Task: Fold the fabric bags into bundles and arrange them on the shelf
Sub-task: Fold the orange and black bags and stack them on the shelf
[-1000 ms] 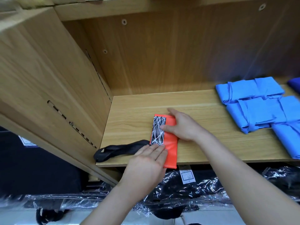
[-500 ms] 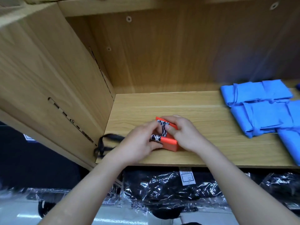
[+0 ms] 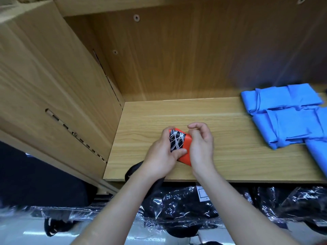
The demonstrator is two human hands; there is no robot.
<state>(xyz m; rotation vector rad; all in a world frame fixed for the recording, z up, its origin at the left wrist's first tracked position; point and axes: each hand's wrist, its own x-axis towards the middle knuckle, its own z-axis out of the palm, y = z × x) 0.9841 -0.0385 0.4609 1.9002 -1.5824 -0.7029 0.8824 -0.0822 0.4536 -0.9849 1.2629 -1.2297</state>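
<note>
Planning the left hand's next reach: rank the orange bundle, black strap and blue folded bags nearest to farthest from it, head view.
1. The orange bundle, gripped by the left hand.
2. The black strap, under its wrist at the shelf front.
3. The blue folded bags, far right.

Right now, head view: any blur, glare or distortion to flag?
Head view: wide-angle skew on the cabinet side panel; motion blur smears the blue bundles at right; glare streaks the plastic-wrapped black goods below; the orange bag between left hand and right hand is sharp.
</note>
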